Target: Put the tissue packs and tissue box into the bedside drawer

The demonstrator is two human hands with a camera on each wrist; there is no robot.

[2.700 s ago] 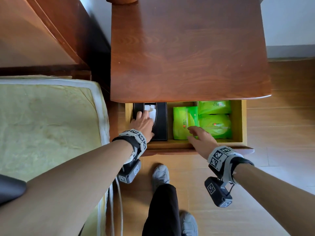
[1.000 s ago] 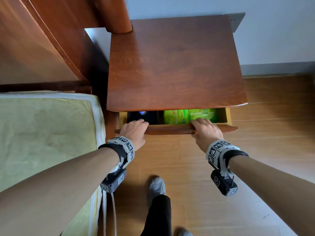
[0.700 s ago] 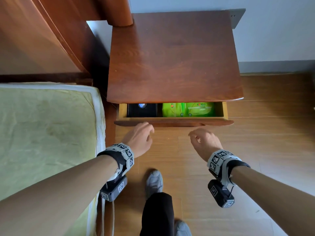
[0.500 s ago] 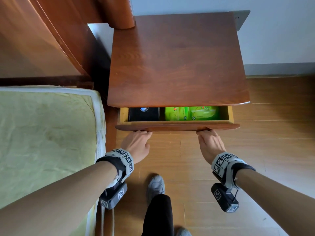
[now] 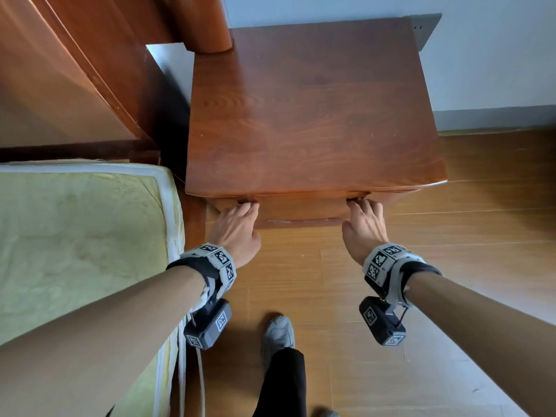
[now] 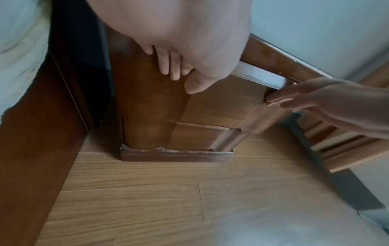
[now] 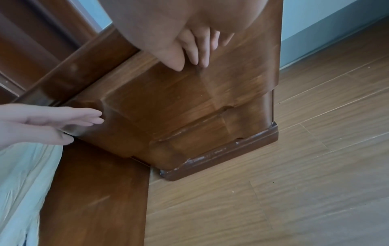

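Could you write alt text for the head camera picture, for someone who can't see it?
Seen from above, a person's left hand and right hand press straight fingers against the front of a wooden bedside drawer, which is pushed in. A mattress lies to the left.

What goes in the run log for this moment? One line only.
stage: closing | drawer: pushed in, contents hidden | left hand: fingers straight on drawer front | right hand: same | nightstand top: bare

We cannot see inside the bedside drawer (image 5: 301, 209), whose front sits under the nightstand top (image 5: 310, 115). Fingertips of the left hand (image 5: 236, 233) and right hand (image 5: 364, 228) vanish beneath that overhang. Both wrist views crop the palms and blur the wood.
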